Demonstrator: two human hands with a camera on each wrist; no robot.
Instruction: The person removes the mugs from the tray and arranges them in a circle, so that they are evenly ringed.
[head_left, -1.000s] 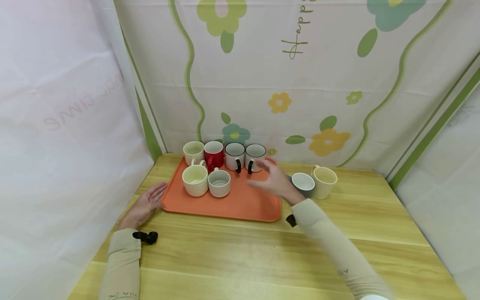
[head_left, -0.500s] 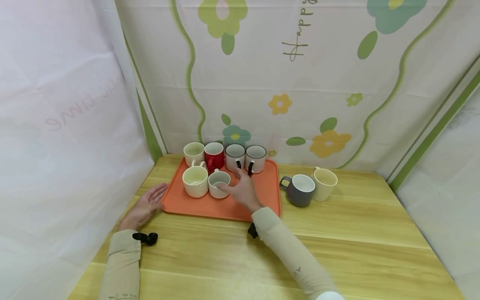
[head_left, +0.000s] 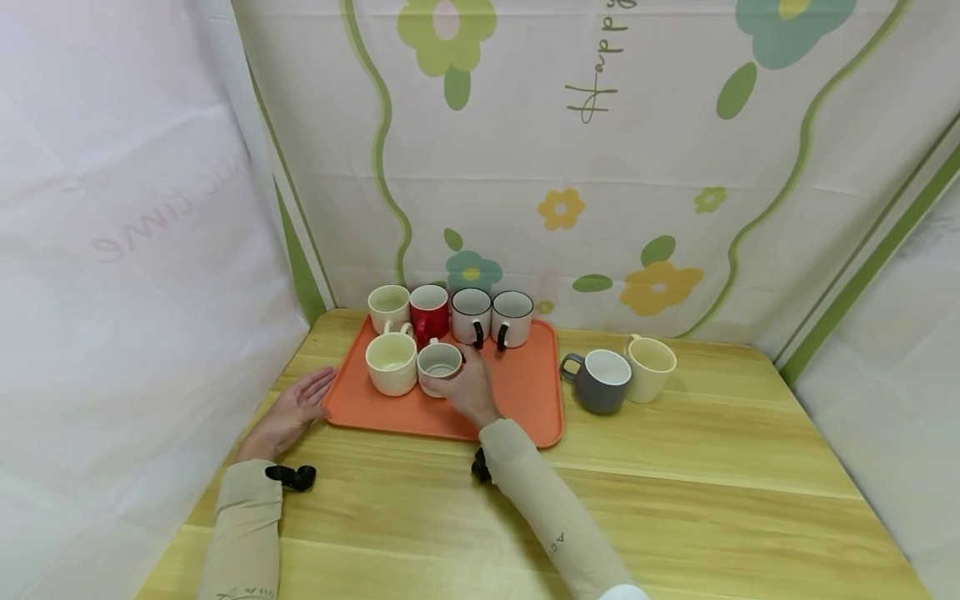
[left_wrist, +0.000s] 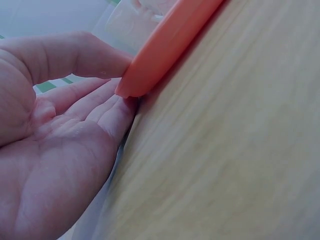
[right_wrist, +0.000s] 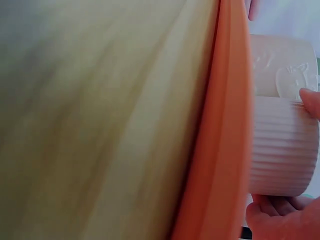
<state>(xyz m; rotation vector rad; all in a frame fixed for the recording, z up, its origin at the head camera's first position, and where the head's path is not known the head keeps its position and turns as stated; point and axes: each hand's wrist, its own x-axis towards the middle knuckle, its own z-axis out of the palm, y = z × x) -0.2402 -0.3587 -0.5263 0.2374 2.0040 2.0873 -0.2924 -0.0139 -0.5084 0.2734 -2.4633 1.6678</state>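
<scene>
My right hand (head_left: 470, 390) grips a small pale grey mug (head_left: 438, 362) standing on the orange tray (head_left: 517, 417). In the right wrist view the ribbed mug (right_wrist: 282, 147) sits between the thumb at one side and the fingers at the other. Touching the tray's front left corner, my left hand (head_left: 292, 410) lies with fingers straight along its side. Its thumb meets the orange rim (left_wrist: 152, 57) in the left wrist view. Left of the grey mug is a cream mug (head_left: 392, 367) with a raised pattern.
Along the tray's back stand a cream mug (head_left: 389, 308), a red mug (head_left: 429, 315) and two white mugs with black handles, one the left white mug (head_left: 469, 315). Right of the tray, a dark grey mug (head_left: 600, 392) and a pale yellow mug (head_left: 649, 371) stand on the wooden table (head_left: 420, 517).
My right hand has moved left from beside the dark grey mug, over the tray, and closed round the pale grey mug. The left hand has stayed at the tray corner.
</scene>
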